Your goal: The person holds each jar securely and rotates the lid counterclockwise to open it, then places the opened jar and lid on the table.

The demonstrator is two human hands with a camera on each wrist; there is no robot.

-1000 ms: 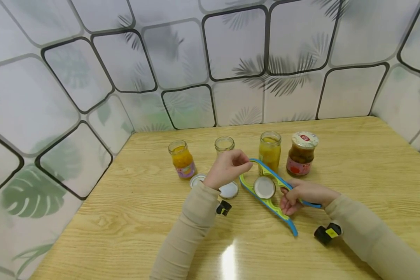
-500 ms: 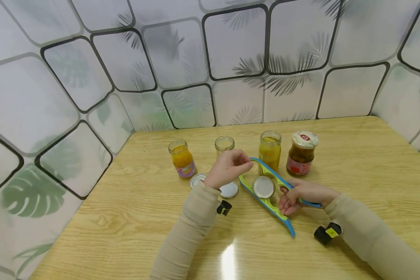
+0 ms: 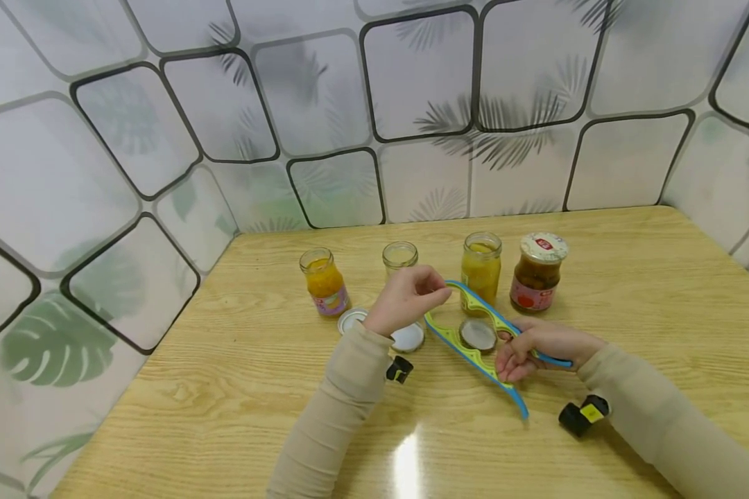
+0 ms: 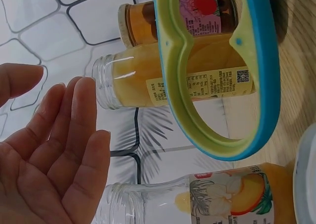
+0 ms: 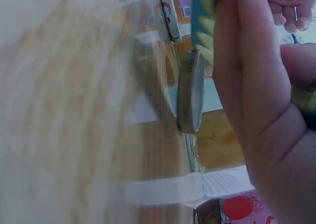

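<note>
In the head view my right hand (image 3: 533,350) holds a blue and yellow-green jar opener (image 3: 488,309), its two arms spread in a V. A metal jar lid (image 3: 477,335) lies between those arms, inside up. The right wrist view shows this lid (image 5: 190,93) flat, at or just above the table; a tiny gap cannot be ruled out. Near the opener's rounded end is my left hand (image 3: 412,299); its fingers are relaxed and hold nothing. The left wrist view has that hand (image 4: 59,155) apart from the opener (image 4: 266,85). Behind the opener stands a lidless yellow fruit jar (image 3: 482,267).
A lidded brown fruit jar (image 3: 535,274) stands right of the yellow one. Farther left are an open orange fruit jar (image 3: 326,285) and another open jar (image 3: 400,256), partly hidden by my left hand. Two more lids, one a white lid (image 3: 408,337), lie on the wooden table (image 3: 225,388).
The lid has dropped out of the jar opener's arms toward the table and now looks flatter and slightly farther right. Both hands have barely moved.
</note>
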